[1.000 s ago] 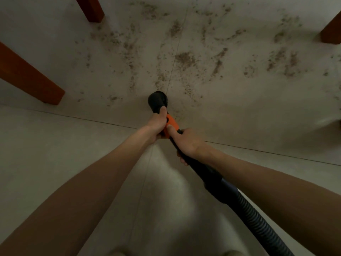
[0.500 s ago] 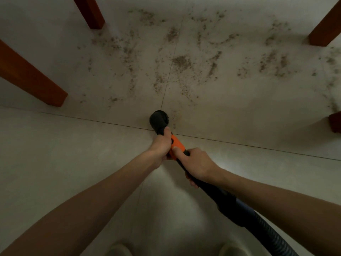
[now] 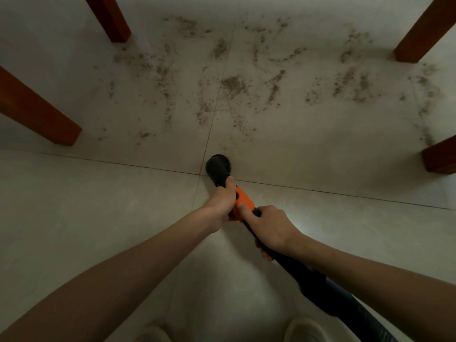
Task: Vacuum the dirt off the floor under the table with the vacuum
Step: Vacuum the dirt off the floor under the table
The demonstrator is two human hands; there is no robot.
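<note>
Vacuum nozzle [image 3: 218, 169] on floor [image 3: 98, 218] at tile joint, just short of dirt [image 3: 233, 82] between table legs [image 3: 42, 112]. Left hand [image 3: 222, 202] wraps wand behind nozzle; right hand [image 3: 269, 227] grips further back. Advance slowly, nozzle flat, overlapping strokes.

A: Recording what the person is wearing. Arms?

B: Both forearms are showing bare up to the frame edge; no sleeves, watch or rings are showing on the left hand [image 3: 221, 202] or right hand [image 3: 271, 227].

A: Feet?

B: Two pale, rounded shoe toes [image 3: 306, 329] are showing at the bottom edge, dim and blurred.
</note>
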